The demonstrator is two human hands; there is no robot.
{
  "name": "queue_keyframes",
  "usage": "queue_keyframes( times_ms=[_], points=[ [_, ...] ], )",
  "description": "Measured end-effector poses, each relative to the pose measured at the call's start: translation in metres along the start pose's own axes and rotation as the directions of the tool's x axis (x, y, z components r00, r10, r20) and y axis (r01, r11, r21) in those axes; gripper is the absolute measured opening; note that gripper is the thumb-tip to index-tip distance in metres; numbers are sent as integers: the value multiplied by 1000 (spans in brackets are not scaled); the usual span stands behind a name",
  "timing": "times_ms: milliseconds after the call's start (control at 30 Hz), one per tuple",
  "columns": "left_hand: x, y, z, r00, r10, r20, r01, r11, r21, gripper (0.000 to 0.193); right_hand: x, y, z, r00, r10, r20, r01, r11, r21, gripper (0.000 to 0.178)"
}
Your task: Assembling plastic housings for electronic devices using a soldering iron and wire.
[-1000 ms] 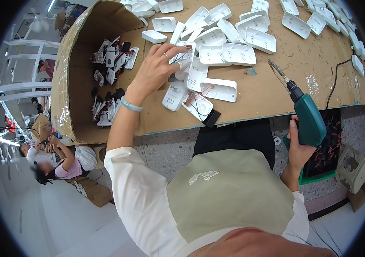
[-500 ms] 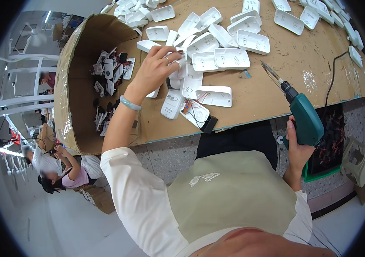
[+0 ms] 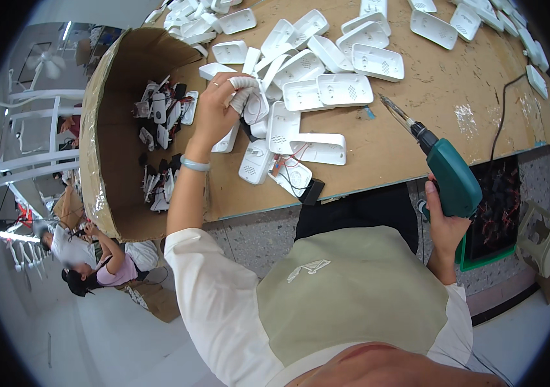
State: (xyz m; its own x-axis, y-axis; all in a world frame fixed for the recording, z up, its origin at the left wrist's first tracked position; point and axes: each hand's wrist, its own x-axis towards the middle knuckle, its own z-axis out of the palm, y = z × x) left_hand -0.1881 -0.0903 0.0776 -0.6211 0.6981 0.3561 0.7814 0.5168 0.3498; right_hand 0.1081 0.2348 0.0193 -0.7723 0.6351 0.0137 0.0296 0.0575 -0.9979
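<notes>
Drawn back toward the box [image 3: 96, 193] since the earlier frame, the left hand [image 3: 217, 111] has also turned, so its white-wrapped fingers [image 3: 244, 82] now show more clearly. At far left two people [image 3: 117, 274] sit close together, one in pink. Next comes the box, open toward the table [image 3: 410, 155], with two heaps of parts [image 3: 164, 111] inside. Just right of it the left hand's fingers are curled closed on what looks to be a white casing [image 3: 257, 109], though they cover much of it; it is at the left edge of the shells [image 3: 346, 89], white and mostly hollow side up. Nearer the table's front edge lies a wired casing [image 3: 298, 173] with red wires, a black block [image 3: 312, 191] beside it. Farther right, the right hand [image 3: 446, 226] is wrapped around the handle of a green soldering gun [image 3: 454, 177], its tip pointing up and left, apart from the shells. Beyond run a black cord [image 3: 502, 119] and, below the table's edge, a green tray [image 3: 489, 259] of dark parts and a stool [image 3: 541, 238].
</notes>
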Motion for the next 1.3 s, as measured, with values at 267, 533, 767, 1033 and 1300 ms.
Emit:
queue_keyframes(
  times_ms=[267,533,767,1033,1300],
  points=[
    [-6,2,-7,988,92,128,-111,982,150,39,4,-4,2,1000,16,24,-16,1000,3,17],
    [9,2,-22,936,123,329,-220,937,273,26,3,-8,7,999,-30,22,30,1000,8,19],
    [21,-11,-41,923,15,385,-78,986,149,22,0,-4,1,999,30,10,-30,999,-10,20],
    [14,40,30,992,-96,-84,91,994,-61,11,6,-3,12,999,-35,21,36,999,-13,17],
    [21,71,67,992,120,-35,-105,954,282,27,19,0,21,984,-95,153,95,995,3,20]
  ],
)
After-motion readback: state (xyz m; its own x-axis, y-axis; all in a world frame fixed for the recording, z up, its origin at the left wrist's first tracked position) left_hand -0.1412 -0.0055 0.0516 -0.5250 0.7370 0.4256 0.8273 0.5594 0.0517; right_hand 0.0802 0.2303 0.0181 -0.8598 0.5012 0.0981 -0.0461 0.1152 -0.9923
